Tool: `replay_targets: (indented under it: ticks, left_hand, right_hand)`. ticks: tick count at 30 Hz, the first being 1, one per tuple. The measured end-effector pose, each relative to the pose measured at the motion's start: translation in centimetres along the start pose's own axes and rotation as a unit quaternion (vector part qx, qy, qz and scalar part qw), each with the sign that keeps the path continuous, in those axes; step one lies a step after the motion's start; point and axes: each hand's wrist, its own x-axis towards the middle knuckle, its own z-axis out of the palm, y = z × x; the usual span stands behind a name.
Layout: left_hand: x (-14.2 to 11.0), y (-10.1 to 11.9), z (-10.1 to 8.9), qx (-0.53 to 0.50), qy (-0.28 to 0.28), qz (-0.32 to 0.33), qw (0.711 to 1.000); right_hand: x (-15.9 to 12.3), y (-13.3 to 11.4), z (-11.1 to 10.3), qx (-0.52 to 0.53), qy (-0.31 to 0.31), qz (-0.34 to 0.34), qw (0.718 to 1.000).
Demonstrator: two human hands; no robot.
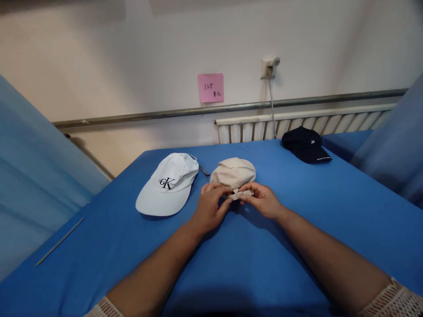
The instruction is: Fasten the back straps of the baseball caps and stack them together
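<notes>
Well left of the beige cap (pixel 233 172) and nearer me, a thin stick (pixel 59 241) lies on the blue cover (pixel 109 237). Just left of the beige cap sits the white "CK" baseball cap (pixel 170 182), brim towards me, its dark strap (pixel 204 171) trailing towards its neighbour. My left hand (pixel 209 207) pinches the left end of the beige cap's back strap (pixel 240 195), at that cap's near edge; my right hand (pixel 264 201) pinches the strap's other side, probably so that the small clasp between them stays steady and facing me. The beige cap rests on the cover, which likely bears its weight. Well right of it and farther off, the navy baseball cap (pixel 304 144) lies apart, perhaps to leave me elbow room. I count three caps, two hands, one stick.
</notes>
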Motion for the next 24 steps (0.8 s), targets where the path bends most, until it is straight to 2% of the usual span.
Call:
replay_targets:
  ticks: [12,18,22,24]
  left_hand:
    - [0.0,0.0,0.9,-0.028,0.0,0.002,1.0]
    - [0.0,0.7,0.7,-0.007,-0.024,0.026,0.999]
    - [0.2,0.6,0.8,0.044,-0.011,0.027,0.999]
    - [0.2,0.2,0.8,0.06,-0.001,0.021,0.998]
  right_hand:
    - [0.0,0.1,0.0,0.018,-0.018,0.011,1.0]
    - [0.1,0.1,0.3,0.007,0.008,0.015,1.0]
    - [0.1,-0.4,0.7,0.084,0.003,0.031,0.996]
    - [0.3,-0.7,0.6,0.113,0.031,0.049,0.992]
